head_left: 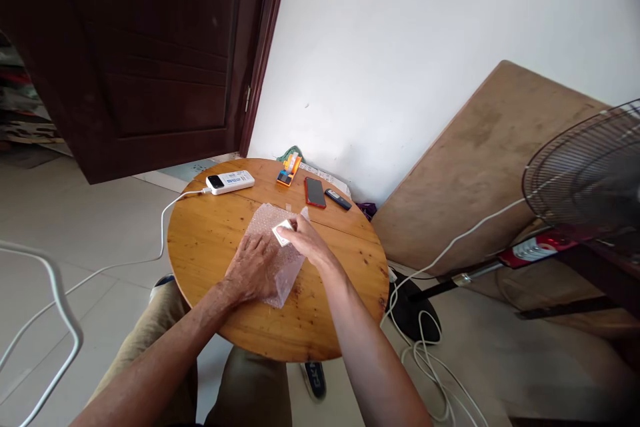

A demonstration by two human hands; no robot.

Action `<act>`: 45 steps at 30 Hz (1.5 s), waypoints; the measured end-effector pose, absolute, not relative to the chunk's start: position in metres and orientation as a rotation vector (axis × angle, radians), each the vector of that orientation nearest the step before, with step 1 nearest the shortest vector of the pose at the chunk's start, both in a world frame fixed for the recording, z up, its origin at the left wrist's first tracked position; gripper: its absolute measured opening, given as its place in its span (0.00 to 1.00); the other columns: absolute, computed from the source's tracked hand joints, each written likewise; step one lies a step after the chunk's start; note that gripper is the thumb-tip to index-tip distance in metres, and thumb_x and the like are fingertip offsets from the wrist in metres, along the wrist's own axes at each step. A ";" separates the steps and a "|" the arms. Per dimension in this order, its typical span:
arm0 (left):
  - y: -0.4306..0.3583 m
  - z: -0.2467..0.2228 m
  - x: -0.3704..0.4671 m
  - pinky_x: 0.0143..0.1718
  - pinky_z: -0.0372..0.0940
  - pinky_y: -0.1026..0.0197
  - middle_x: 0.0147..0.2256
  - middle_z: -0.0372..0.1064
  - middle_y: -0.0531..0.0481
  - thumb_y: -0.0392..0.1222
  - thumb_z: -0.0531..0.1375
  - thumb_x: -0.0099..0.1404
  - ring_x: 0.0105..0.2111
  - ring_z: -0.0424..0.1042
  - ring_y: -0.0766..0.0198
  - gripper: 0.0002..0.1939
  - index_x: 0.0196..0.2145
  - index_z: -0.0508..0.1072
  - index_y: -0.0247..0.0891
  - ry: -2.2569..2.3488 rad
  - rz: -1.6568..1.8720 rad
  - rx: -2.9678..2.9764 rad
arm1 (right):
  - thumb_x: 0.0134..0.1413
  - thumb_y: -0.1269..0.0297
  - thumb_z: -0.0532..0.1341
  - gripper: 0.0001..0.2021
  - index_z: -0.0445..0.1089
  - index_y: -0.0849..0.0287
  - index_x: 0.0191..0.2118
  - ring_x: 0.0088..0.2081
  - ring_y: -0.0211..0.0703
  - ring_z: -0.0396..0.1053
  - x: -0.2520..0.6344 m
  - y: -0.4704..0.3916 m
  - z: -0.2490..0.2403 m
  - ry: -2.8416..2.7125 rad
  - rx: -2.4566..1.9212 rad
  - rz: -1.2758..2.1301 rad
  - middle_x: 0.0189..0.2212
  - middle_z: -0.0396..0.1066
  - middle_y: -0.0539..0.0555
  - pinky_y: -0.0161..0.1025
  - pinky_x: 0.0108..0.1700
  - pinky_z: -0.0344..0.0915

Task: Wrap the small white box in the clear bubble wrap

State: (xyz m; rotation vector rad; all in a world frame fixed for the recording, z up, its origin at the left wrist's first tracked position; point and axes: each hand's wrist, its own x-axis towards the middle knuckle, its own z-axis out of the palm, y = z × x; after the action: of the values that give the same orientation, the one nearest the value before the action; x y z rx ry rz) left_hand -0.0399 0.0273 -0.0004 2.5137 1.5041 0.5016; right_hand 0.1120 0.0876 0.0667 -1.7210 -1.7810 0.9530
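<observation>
A sheet of bubble wrap (286,275) lies on the round wooden table (200,240). My left hand (254,268) rests flat on its left part, fingers spread. Over the upper right part of the wrap, my right hand (304,237) pinches a small white box (282,232) between thumb and fingers. The box is tilted, and its right side is partly hidden by the thumb. The two hands are close together but apart.
Along the table's far side are a white power bank (231,181) with a cable, an orange tape dispenser (289,169), a red-edged phone (315,192) and a dark handset (338,199). A fan (590,167) and a leaning board (480,147) stand at right.
</observation>
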 end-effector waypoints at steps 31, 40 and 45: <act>0.035 -0.004 -0.047 0.62 0.56 0.48 0.53 0.72 0.42 0.34 0.55 0.53 0.55 0.68 0.53 0.29 0.54 0.68 0.38 1.690 0.896 2.224 | 0.43 0.72 0.65 0.30 0.64 0.55 0.56 0.53 0.50 0.67 0.142 0.045 0.026 -1.978 -1.411 0.725 0.52 0.70 0.56 0.49 0.57 0.60; 0.028 0.006 -0.053 0.62 0.51 0.40 0.48 0.75 0.43 0.36 0.55 0.56 0.52 0.71 0.50 0.18 0.44 0.75 0.41 1.741 0.899 2.227 | 0.46 0.66 0.67 0.22 0.67 0.55 0.50 0.50 0.50 0.69 0.147 0.041 0.014 -1.879 -1.413 0.746 0.48 0.73 0.55 0.48 0.55 0.62; 0.028 0.006 -0.054 0.62 0.51 0.42 0.48 0.75 0.45 0.35 0.55 0.55 0.52 0.70 0.51 0.17 0.41 0.76 0.43 1.757 0.902 2.232 | 0.45 0.68 0.66 0.22 0.67 0.54 0.50 0.50 0.49 0.69 0.147 0.044 0.008 -1.894 -1.371 0.741 0.48 0.73 0.54 0.47 0.55 0.62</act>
State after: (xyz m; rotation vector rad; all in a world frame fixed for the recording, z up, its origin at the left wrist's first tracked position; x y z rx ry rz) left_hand -0.0540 0.0276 0.0062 2.2319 1.7575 0.9019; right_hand 0.1472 0.0436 0.0079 -1.3708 -1.8940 0.7408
